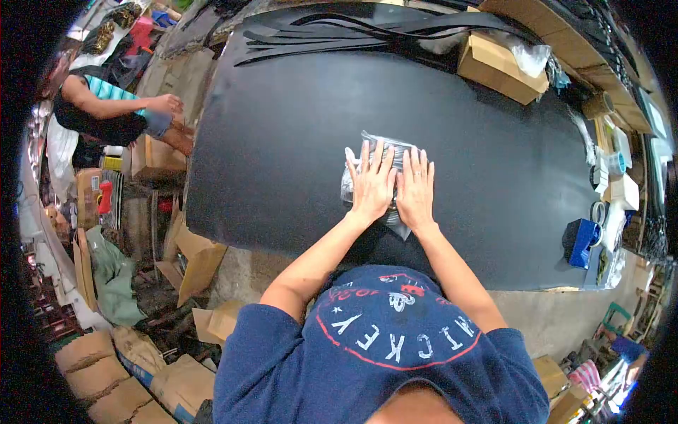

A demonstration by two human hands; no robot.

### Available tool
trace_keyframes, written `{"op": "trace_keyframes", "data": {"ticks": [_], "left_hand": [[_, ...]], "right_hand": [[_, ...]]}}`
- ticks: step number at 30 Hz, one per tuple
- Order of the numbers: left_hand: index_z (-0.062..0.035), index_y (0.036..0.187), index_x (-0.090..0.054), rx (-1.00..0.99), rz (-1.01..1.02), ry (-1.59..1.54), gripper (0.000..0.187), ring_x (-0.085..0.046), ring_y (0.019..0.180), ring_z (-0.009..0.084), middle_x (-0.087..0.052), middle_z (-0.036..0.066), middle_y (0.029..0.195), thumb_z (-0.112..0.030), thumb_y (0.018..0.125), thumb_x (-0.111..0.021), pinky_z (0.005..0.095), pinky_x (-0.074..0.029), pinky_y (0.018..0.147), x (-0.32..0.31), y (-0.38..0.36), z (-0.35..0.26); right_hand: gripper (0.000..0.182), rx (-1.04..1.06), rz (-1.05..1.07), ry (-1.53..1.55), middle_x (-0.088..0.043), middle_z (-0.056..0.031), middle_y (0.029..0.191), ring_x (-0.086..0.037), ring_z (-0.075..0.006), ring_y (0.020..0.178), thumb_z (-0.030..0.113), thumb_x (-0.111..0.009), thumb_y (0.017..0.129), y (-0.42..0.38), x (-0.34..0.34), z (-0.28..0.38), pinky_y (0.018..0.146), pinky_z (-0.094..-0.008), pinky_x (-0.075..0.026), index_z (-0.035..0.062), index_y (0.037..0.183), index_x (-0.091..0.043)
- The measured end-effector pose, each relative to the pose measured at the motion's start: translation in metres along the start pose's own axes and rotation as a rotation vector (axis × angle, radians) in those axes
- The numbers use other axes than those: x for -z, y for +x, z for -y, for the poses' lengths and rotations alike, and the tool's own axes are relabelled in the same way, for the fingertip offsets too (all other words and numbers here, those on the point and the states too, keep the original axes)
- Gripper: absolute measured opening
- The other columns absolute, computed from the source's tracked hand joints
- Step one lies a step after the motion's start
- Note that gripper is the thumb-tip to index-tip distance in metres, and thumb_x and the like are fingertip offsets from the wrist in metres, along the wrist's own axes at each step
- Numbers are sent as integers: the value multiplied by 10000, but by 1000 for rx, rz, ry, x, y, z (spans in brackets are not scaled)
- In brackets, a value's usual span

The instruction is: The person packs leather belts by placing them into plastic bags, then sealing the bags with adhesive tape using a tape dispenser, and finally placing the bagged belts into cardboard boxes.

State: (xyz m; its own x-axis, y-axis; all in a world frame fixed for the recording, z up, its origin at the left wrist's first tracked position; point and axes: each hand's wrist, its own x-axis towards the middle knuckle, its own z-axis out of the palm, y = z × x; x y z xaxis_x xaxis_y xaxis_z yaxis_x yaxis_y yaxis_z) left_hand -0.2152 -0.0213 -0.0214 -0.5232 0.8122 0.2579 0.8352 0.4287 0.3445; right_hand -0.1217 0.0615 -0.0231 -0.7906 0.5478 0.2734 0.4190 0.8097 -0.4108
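Observation:
A clear plastic bag [387, 141] with dark contents lies on the black table [282, 141], near its middle. Flat on the bag's left part rests my left hand [372, 185], fingers stretched out and pointing away from me. My right hand [416, 187] presses on the right part in the same way, with a ring on one finger. The two hands lie side by side, thumbs close together. Much of the bag is hidden under them; one corner sticks out toward me below the wrists. What exactly the bag contains I cannot make out.
Long black strips [339, 32] run along the table's far edge beside an open cardboard box [501, 67] with plastic in it. A blue box [583, 242] and tape rolls [598, 213] stand at the right edge. Another person [106, 109] sits at the left, beyond the table.

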Motion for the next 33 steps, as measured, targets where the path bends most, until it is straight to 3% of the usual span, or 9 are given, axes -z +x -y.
{"op": "trace_keyframes", "data": {"ticks": [9, 13, 26, 27, 28, 29, 31, 32, 33], "left_hand": [[-71, 1444, -312, 53, 169, 111, 576, -74, 1425, 386, -152, 145, 1547, -334, 934, -356, 629, -15, 1097, 9, 1, -5], [-89, 1411, -387, 77, 73, 6, 553, -93, 1425, 369, -248, 127, 1521, -301, 905, -457, 627, -16, 1101, 10, 1, -8], [-78, 1409, -366, 21, 42, -85, 568, -92, 1423, 379, -203, 164, 1527, -272, 895, -512, 634, 31, 1093, 0, -3, 2], [-68, 1356, -422, 17, -39, -124, 524, -170, 1389, 385, -278, 180, 1471, -239, 876, -547, 615, -49, 1093, 5, -3, 2], [-59, 1303, -479, 12, -120, -164, 481, -249, 1355, 391, -354, 195, 1415, -207, 857, -582, 597, -129, 1093, 9, -4, 0], [-59, 1303, -479, 9, -120, -171, 481, -249, 1355, 391, -354, 195, 1415, -207, 857, -582, 597, -129, 1093, 12, -7, -1], [-38, 1103, -573, 103, 60, -362, 316, -404, 1181, 366, -473, 176, 1186, -161, 818, -630, 516, -308, 1000, 20, -12, -3], [-33, 942, -586, 52, -109, -332, 204, -450, 1027, 328, -477, 132, 1024, -161, 797, -649, 452, -379, 881, 24, -14, -7], [-33, 942, -586, 49, -108, -335, 204, -450, 1027, 328, -477, 132, 1024, -161, 797, -649, 452, -379, 881, 21, -15, -7]], "right_hand": [[497, 29, 39, -23, -392, -223, 1402, -307, -381, 1334, 255, -432, 909, 7, 10, 6, 1091, -498, -219, -58, 1296, -440], [494, 8, 121, -90, -290, -192, 1485, -218, -334, 1398, 247, -316, 981, -1, 1, 2, 1141, -474, -116, -33, 1386, -358], [399, 15, 13, 104, -359, -188, 1428, -240, -370, 1378, 161, -438, 944, -6, 4, -10, 1125, -506, -169, -2, 1307, -460], [365, 23, -16, 163, -391, -186, 1396, -255, -369, 1369, 138, -454, 939, -6, 12, -9, 1119, -503, -194, 8, 1277, -491], [271, 79, -139, 185, -512, -177, 1189, -419, -366, 1219, 78, -545, 881, -5, 18, -5, 1016, -459, -344, 3, 1140, -577], [271, 75, -140, 179, -512, -177, 1189, -419, -366, 1219, 78, -545, 881, -6, 26, -2, 1016, -459, -344, 3, 1140, -577], [207, 24, -6, 301, -540, -148, 980, -506, -336, 997, 35, -617, 811, -7, 38, 1, 856, -422, -422, 3, 1015, -622], [187, 88, -97, 312, -522, -132, 868, -513, -310, 857, 17, -662, 756, -6, 37, 2, 763, -396, -429, -4, 941, -642], [187, 86, -98, 309, -522, -132, 868, -513, -310, 857, 17, -662, 756, -8, 33, -1, 763, -396, -429, -4, 941, -642]]}}
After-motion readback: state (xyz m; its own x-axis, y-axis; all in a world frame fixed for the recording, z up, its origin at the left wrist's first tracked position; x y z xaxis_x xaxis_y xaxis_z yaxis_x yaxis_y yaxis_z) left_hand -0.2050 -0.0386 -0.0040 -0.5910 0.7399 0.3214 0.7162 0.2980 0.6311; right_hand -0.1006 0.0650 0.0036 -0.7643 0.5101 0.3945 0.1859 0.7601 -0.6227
